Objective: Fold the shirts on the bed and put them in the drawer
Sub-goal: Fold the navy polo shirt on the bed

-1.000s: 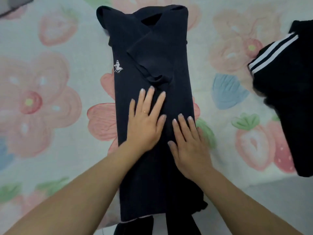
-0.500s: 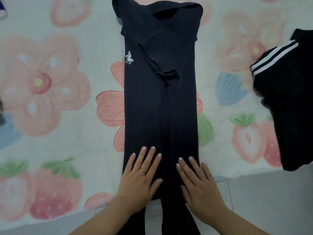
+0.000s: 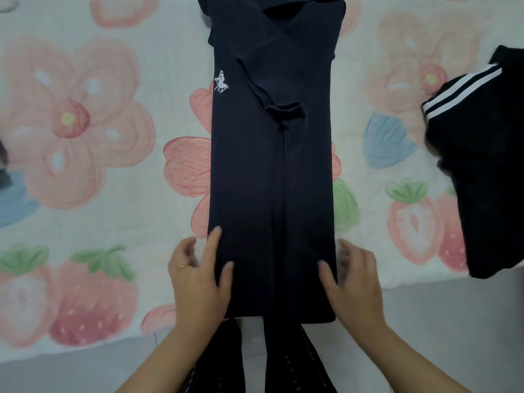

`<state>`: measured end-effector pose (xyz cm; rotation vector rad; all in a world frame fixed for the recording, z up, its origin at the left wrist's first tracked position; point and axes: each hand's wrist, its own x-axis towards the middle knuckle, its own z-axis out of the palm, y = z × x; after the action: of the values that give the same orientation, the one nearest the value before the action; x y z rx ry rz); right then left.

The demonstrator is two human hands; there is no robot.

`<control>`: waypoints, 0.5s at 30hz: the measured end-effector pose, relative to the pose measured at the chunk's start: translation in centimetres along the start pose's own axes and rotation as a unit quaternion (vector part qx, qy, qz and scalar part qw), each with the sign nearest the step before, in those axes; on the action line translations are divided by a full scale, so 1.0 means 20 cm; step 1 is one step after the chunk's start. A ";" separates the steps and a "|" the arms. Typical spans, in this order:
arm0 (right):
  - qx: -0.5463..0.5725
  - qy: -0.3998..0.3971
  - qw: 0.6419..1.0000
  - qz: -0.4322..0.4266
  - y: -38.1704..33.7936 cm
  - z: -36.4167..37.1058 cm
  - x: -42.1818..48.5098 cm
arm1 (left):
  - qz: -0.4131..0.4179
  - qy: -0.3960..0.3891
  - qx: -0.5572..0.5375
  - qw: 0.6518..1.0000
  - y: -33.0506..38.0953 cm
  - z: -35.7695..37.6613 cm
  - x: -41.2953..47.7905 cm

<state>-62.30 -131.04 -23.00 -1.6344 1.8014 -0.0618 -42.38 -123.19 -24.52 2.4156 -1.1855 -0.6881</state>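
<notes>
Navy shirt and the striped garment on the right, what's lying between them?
Nothing: only bare strawberry-print bedspread separates the navy shirt from the striped garment, per head view.

This is looking like a bedroom in a home: a bed (image 3: 85, 194) is wearing a soft cover printed with strawberries and flowers, a dark shirt (image 3: 272, 180) is lying across its near edge, a striped black garment (image 3: 487, 165) is sitting at its right edge, and pale floor (image 3: 439, 321) is showing below.

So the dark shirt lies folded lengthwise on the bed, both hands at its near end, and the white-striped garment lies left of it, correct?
No. The head view shows the white-striped garment right of the dark shirt; the left hand and right hand are at its near end.
</notes>
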 end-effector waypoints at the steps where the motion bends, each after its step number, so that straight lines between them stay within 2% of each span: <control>1: 0.031 -0.038 0.995 0.090 -0.02 -0.01 0.02 | -0.057 -0.034 -0.033 0.997 0.00 -0.03 0.00; 2: 0.057 -0.089 0.983 0.150 -0.03 -0.01 0.03 | -0.086 -0.074 -0.061 0.992 0.00 -0.05 0.01; 4: 0.096 -0.165 0.964 0.184 -0.06 -0.03 0.05 | -0.117 -0.154 -0.131 0.972 0.02 -0.11 0.02; 7: 0.141 -0.188 0.954 0.187 -0.11 -0.11 0.03 | -0.189 -0.221 -0.243 0.925 0.08 -0.23 0.04; 9: 0.228 -0.176 0.935 0.209 -0.18 -0.22 0.03 | -0.235 -0.230 -0.319 0.889 0.13 -0.31 0.08; 11: 0.364 -0.161 0.890 0.223 -0.29 -0.33 0.09 | -0.272 -0.217 -0.417 0.840 0.22 -0.40 0.15; 15: 0.538 -0.141 0.799 0.230 -0.59 -0.49 0.36 | -0.266 -0.133 -0.549 0.781 0.45 -0.51 0.50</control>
<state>-56.97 -143.96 -13.26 -0.3543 1.4113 -0.4952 -36.95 -135.50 -14.20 1.5743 0.0221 -1.4142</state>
